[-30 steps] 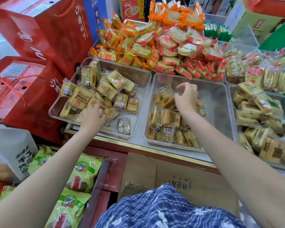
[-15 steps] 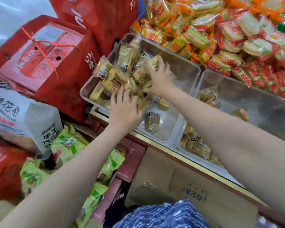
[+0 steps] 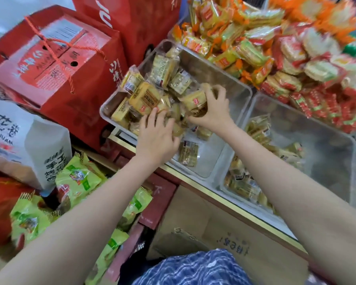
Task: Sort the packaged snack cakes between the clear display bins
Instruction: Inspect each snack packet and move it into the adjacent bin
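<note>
The snack cakes [image 3: 146, 97] lie heaped in the left clear bin [image 3: 230, 83], mostly against its far-left end, with one lone packet [image 3: 188, 154] flat on the bare floor at the near end of that bin. The right hand [image 3: 213, 112] has its fingers clamped round a yellow-wrapped cake [image 3: 194, 100] at the edge of the heap. The left hand [image 3: 157, 136] reaches in on the near side of the heap, fingers curled among the wrappers; I cannot tell whether it actually holds one. Just right of this bin stands the second clear bin [image 3: 327, 128], with cakes along its near-left side. The step looks like gathering; next the gripped cake probably needs lifting clear without dragging neighbouring packets.
</note>
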`<state>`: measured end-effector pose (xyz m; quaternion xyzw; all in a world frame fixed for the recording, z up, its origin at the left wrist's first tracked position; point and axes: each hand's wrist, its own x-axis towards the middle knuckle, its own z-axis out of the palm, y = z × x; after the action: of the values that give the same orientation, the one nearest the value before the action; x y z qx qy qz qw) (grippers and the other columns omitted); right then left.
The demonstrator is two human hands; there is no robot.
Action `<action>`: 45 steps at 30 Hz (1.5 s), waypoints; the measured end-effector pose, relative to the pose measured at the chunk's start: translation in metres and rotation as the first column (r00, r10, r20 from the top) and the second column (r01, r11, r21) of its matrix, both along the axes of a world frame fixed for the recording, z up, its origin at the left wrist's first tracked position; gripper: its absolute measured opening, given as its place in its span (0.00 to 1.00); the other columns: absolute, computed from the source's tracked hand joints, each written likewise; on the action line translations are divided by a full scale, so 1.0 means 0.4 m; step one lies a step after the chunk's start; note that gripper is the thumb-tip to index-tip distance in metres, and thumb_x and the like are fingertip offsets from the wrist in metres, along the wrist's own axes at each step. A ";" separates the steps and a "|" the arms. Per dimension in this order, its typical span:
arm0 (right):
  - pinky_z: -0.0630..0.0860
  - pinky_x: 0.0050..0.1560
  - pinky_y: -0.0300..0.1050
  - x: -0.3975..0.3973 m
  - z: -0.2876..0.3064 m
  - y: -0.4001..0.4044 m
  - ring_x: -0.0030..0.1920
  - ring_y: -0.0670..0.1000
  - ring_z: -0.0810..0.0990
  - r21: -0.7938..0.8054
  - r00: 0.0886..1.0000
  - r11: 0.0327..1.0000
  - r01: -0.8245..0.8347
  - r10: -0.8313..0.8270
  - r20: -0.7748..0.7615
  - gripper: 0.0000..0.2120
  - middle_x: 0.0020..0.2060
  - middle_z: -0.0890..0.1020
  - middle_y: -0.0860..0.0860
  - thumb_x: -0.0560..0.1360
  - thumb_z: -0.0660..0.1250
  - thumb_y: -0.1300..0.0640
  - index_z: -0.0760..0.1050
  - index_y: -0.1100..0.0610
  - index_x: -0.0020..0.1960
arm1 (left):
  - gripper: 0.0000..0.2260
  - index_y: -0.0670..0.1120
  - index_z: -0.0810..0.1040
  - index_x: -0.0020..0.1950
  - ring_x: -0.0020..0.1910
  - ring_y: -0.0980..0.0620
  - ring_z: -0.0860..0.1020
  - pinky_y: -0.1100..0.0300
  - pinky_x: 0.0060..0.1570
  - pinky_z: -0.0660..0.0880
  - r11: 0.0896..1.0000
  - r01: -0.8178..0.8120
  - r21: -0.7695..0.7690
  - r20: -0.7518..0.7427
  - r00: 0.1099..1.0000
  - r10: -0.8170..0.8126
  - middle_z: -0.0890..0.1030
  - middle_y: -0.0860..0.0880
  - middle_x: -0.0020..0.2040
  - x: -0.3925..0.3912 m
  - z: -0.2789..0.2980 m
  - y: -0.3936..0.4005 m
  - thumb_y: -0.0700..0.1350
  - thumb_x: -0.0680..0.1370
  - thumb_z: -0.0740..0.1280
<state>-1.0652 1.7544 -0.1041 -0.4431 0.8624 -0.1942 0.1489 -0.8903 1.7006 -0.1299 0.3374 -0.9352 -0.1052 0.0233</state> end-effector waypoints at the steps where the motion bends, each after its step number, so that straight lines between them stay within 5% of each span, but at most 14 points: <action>1: 0.61 0.67 0.57 0.011 0.014 0.044 0.66 0.64 0.59 -0.027 1.000 1.000 -0.007 0.007 0.003 0.39 0.70 0.55 0.58 0.66 0.75 0.44 0.62 0.55 0.70 | 0.28 0.41 0.76 0.62 0.71 0.39 0.65 0.43 0.68 0.60 1.000 0.003 0.010 -0.004 1.000 -0.003 0.73 0.40 0.68 0.004 0.004 0.001 0.54 0.73 0.47; 4: 0.59 0.68 0.53 0.040 0.057 0.156 0.68 0.63 0.60 -0.101 0.999 0.994 -0.033 0.030 -0.028 0.38 0.70 0.57 0.59 0.66 0.76 0.45 0.64 0.55 0.69 | 0.23 0.40 0.76 0.62 0.70 0.40 0.66 0.46 0.67 0.62 0.999 -0.001 0.047 -0.069 0.998 0.004 0.73 0.40 0.67 0.004 0.023 0.000 0.53 0.80 0.51; 6: 0.61 0.67 0.54 0.056 0.080 0.197 0.67 0.63 0.62 -0.161 0.996 0.986 -0.033 0.020 -0.082 0.38 0.69 0.59 0.60 0.65 0.77 0.45 0.66 0.54 0.68 | 0.22 0.40 0.72 0.66 0.69 0.43 0.66 0.50 0.67 0.61 0.950 0.022 0.310 -0.163 0.986 0.030 0.72 0.41 0.67 -0.015 0.070 0.013 0.54 0.83 0.53; 8: 0.62 0.66 0.54 0.074 0.099 0.222 0.66 0.63 0.63 -0.197 0.996 0.980 0.021 -0.038 -0.081 0.38 0.69 0.59 0.60 0.64 0.77 0.45 0.67 0.54 0.68 | 0.19 0.42 0.72 0.63 0.59 0.50 0.72 0.57 0.60 0.69 0.767 0.100 0.634 -0.301 0.945 0.125 0.76 0.48 0.58 -0.033 0.135 0.056 0.54 0.82 0.55; 11: 0.64 0.67 0.54 0.085 0.123 0.262 0.66 0.63 0.64 -0.256 0.992 0.959 0.118 -0.124 -0.006 0.39 0.69 0.58 0.59 0.64 0.77 0.46 0.65 0.53 0.69 | 0.06 0.44 0.74 0.53 0.43 0.58 0.80 0.63 0.45 0.78 0.519 0.275 0.809 -0.491 0.802 0.339 0.79 0.50 0.47 -0.050 0.210 0.139 0.46 0.81 0.61; 13: 0.65 0.67 0.56 0.083 0.134 0.293 0.67 0.63 0.63 -0.264 0.990 0.955 0.133 -0.138 0.002 0.39 0.70 0.58 0.58 0.64 0.78 0.45 0.65 0.54 0.69 | 0.03 0.45 0.74 0.52 0.41 0.61 0.80 0.66 0.42 0.78 0.404 0.331 0.853 -0.493 0.766 0.413 0.79 0.49 0.47 -0.051 0.222 0.168 0.42 0.79 0.65; 16: 0.63 0.67 0.52 0.087 0.144 0.327 0.68 0.61 0.62 -0.279 0.995 0.955 0.100 -0.097 0.026 0.39 0.70 0.58 0.58 0.64 0.78 0.44 0.66 0.55 0.69 | 0.07 0.47 0.74 0.51 0.42 0.59 0.80 0.65 0.45 0.78 0.355 0.347 0.868 -0.478 0.779 0.407 0.78 0.50 0.48 -0.056 0.228 0.185 0.38 0.76 0.68; 19: 0.64 0.65 0.43 0.078 0.161 0.366 0.66 0.53 0.66 -0.355 0.964 0.926 0.131 -0.035 0.263 0.33 0.67 0.64 0.54 0.67 0.77 0.49 0.67 0.52 0.66 | 0.06 0.44 0.74 0.54 0.48 0.53 0.80 0.63 0.48 0.78 0.318 0.335 0.887 -0.457 0.738 0.496 0.78 0.47 0.52 -0.058 0.233 0.182 0.38 0.78 0.65; 23: 0.80 0.51 0.56 0.056 0.186 0.413 0.50 0.51 0.75 -0.531 0.770 0.763 0.369 0.068 0.634 0.16 0.56 0.71 0.49 0.76 0.67 0.62 0.68 0.46 0.58 | 0.05 0.44 0.71 0.56 0.50 0.50 0.79 0.57 0.54 0.78 0.267 0.273 0.924 -0.381 0.700 0.604 0.77 0.42 0.57 -0.044 0.220 0.150 0.39 0.80 0.62; 26: 0.75 0.54 0.59 0.043 0.187 0.413 0.51 0.53 0.77 -0.510 0.610 0.726 0.461 0.158 0.776 0.20 0.58 0.74 0.52 0.75 0.65 0.65 0.68 0.43 0.58 | 0.11 0.41 0.71 0.62 0.47 0.51 0.81 0.62 0.46 0.80 0.219 0.255 0.942 -0.336 0.735 0.588 0.78 0.43 0.56 -0.047 0.216 0.159 0.42 0.80 0.62; 31: 0.77 0.53 0.49 0.030 0.181 0.413 0.54 0.53 0.79 -0.486 0.529 0.726 0.487 0.197 0.825 0.29 0.58 0.77 0.54 0.75 0.63 0.72 0.63 0.42 0.63 | 0.06 0.47 0.74 0.57 0.48 0.52 0.80 0.61 0.43 0.78 0.195 0.247 0.949 -0.315 0.772 0.553 0.79 0.47 0.53 -0.064 0.218 0.183 0.44 0.81 0.61; 36: 0.75 0.61 0.56 0.018 0.163 0.423 0.59 0.56 0.77 -0.458 0.626 0.786 0.416 0.118 0.771 0.27 0.60 0.77 0.55 0.72 0.66 0.73 0.68 0.49 0.63 | 0.07 0.52 0.72 0.57 0.55 0.48 0.78 0.45 0.53 0.78 0.088 0.306 0.948 -0.303 0.780 0.548 0.77 0.50 0.57 -0.063 0.220 0.173 0.42 0.81 0.60; 40: 0.76 0.59 0.61 0.017 0.159 0.423 0.60 0.57 0.77 -0.449 0.645 0.797 0.405 0.100 0.758 0.23 0.58 0.78 0.55 0.74 0.66 0.70 0.69 0.42 0.56 | 0.06 0.50 0.71 0.55 0.52 0.47 0.80 0.51 0.46 0.81 0.101 0.331 0.938 -0.328 0.760 0.561 0.76 0.45 0.58 -0.071 0.227 0.166 0.40 0.80 0.61; 45: 0.77 0.58 0.58 0.016 0.165 0.411 0.59 0.50 0.75 -0.398 0.832 0.850 0.346 -0.082 0.549 0.20 0.59 0.75 0.52 0.75 0.69 0.57 0.63 0.44 0.61 | 0.08 0.47 0.69 0.60 0.47 0.46 0.82 0.54 0.43 0.82 0.043 0.246 0.968 -0.224 0.775 0.590 0.78 0.42 0.53 -0.078 0.227 0.172 0.45 0.81 0.60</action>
<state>-1.0589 1.9189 -0.0380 -0.2951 0.7605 -0.5289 0.2342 -0.9215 1.7693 -0.0389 0.3269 -0.4879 -0.8046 0.0881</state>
